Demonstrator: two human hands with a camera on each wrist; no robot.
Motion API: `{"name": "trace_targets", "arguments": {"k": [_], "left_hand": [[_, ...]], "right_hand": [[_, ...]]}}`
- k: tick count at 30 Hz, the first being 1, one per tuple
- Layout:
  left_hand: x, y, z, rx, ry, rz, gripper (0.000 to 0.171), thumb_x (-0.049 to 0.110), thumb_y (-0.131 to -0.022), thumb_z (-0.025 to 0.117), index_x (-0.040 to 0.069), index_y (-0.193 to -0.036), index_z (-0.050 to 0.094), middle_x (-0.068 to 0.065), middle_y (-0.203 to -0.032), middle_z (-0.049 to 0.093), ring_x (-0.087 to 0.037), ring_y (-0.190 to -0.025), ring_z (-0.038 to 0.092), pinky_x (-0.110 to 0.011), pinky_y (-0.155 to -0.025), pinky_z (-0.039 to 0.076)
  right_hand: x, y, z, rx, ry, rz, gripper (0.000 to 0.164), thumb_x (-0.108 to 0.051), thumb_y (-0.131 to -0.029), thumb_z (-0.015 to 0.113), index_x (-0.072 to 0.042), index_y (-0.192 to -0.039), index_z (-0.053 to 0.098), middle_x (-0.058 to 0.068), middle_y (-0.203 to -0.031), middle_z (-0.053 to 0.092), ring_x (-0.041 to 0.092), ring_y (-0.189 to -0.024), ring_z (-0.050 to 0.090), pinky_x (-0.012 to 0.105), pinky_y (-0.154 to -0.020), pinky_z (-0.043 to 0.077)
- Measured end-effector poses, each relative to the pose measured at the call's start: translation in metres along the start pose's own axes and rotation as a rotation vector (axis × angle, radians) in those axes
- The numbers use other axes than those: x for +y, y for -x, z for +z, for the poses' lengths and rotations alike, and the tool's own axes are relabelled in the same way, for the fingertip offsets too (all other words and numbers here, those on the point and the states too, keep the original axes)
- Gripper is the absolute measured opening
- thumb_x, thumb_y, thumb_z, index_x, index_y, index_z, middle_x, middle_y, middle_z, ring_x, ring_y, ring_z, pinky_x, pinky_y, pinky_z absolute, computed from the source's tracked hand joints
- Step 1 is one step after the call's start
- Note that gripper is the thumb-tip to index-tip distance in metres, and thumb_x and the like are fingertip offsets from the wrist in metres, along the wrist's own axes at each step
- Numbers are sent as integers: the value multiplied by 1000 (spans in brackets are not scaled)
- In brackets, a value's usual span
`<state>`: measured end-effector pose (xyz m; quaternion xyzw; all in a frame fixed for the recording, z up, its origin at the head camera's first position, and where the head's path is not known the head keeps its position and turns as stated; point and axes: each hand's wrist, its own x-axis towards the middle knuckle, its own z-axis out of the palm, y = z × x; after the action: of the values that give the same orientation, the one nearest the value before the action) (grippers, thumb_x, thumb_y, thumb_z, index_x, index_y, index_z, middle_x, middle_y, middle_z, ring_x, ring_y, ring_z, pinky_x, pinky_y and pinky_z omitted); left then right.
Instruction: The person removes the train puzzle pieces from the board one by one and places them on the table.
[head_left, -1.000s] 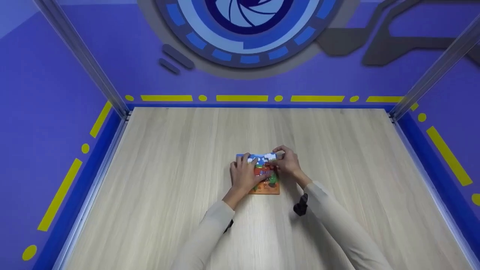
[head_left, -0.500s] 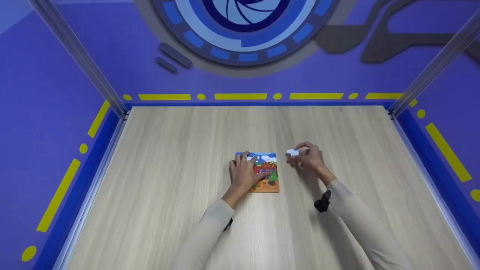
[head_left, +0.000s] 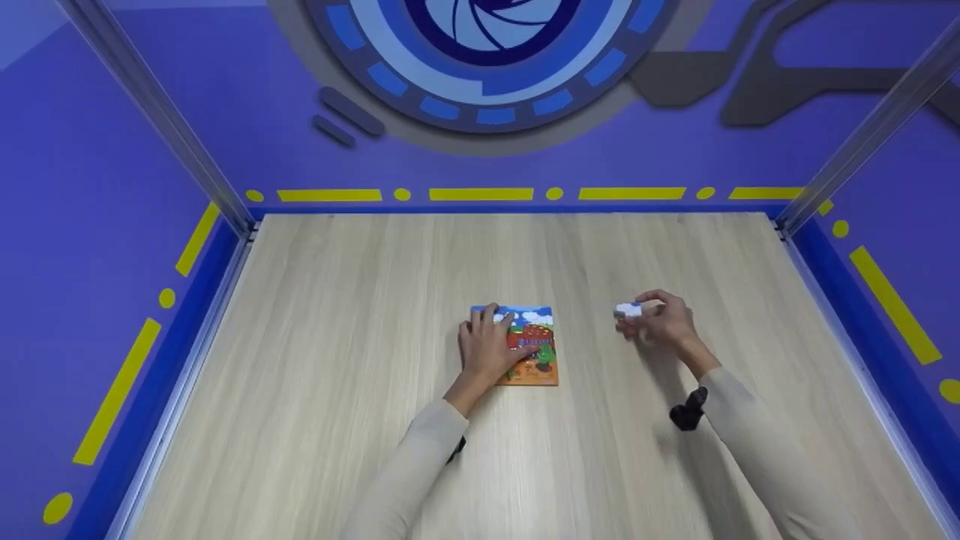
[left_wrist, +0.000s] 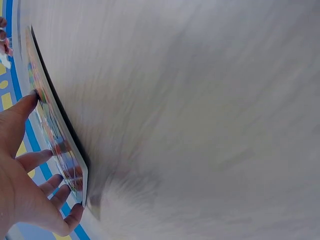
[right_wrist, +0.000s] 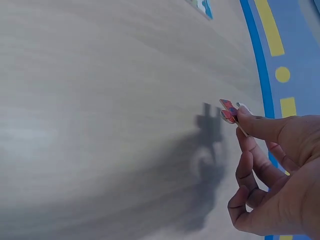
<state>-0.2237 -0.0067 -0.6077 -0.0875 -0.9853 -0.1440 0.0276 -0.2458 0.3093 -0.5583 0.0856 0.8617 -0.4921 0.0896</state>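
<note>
A square picture puzzle (head_left: pixel 541 373) with blue sky, white clouds, a red shape and an orange bottom lies flat near the table's middle. My left hand (head_left: pixel 487 351) rests on its left half with fingers spread, covering part of the picture. In the left wrist view that hand's fingertips (left_wrist: pixel 61 180) touch the puzzle's face. Off to the right and above the table, my right hand (head_left: pixel 667 324) pinches a small puzzle piece (head_left: pixel 628 310), white and blue on top with some red below. The right wrist view has this piece between thumb and fingertips, its other fingers curled.
The pale wooden table (head_left: pixel 360 300) is bordered by blue walls with yellow marks (head_left: pixel 483 194) and metal corner posts. Only a corner of the puzzle shows at the top of the right wrist view. Black wrist mounts sit on both sleeves.
My right hand has drawn a puzzle piece away from the puzzle's upper right and carried it to the right. My left hand has stayed on the puzzle.
</note>
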Motion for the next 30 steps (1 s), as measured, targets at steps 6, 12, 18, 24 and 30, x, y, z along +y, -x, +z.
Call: {"name": "trace_targets", "arguments": {"k": [6,12,18,24,30], "left_hand": [[-1,2,0,16,15,-6,81,72,-82,69,20,-143,61,-9,-150,50,-30,-130,45,-52,-101,41],[0,1,1,10,3,-3,82,74,-83,66,21,-145,59,-9,-152,49,-29,-131,44,-51,-102,41],[2,1,1,20,9,0,80,71,-83,68,19,-144,60,-9,-151,50,-29,-131,46,-51,-102,42],[3,1,0,20,54,-11,80,68,-81,73,18,-142,61,-10,-149,51,-31,-129,46,-52,-101,41],[4,0,0,6,52,-16,81,68,-81,73,18,-143,60,-10,-149,50,-31,-130,45,-52,-101,40]], "right_hand": [[12,5,-19,2,-3,16,48,-7,-90,76,6,-132,56,7,-90,77,9,-72,70,27,-62,54],[24,9,-38,7,4,28,49,-7,-92,75,7,-134,53,4,-88,78,7,-71,69,25,-59,52],[37,15,-56,15,20,45,52,-11,-92,75,7,-135,52,-9,-84,73,4,-71,65,25,-62,52],[49,18,-68,-8,-40,48,54,-5,-93,72,12,-137,46,-11,-84,72,1,-73,65,25,-63,52],[56,21,-72,-19,-59,33,55,-4,-96,68,12,-141,42,-1,-91,79,-1,-80,71,24,-64,50]]}}
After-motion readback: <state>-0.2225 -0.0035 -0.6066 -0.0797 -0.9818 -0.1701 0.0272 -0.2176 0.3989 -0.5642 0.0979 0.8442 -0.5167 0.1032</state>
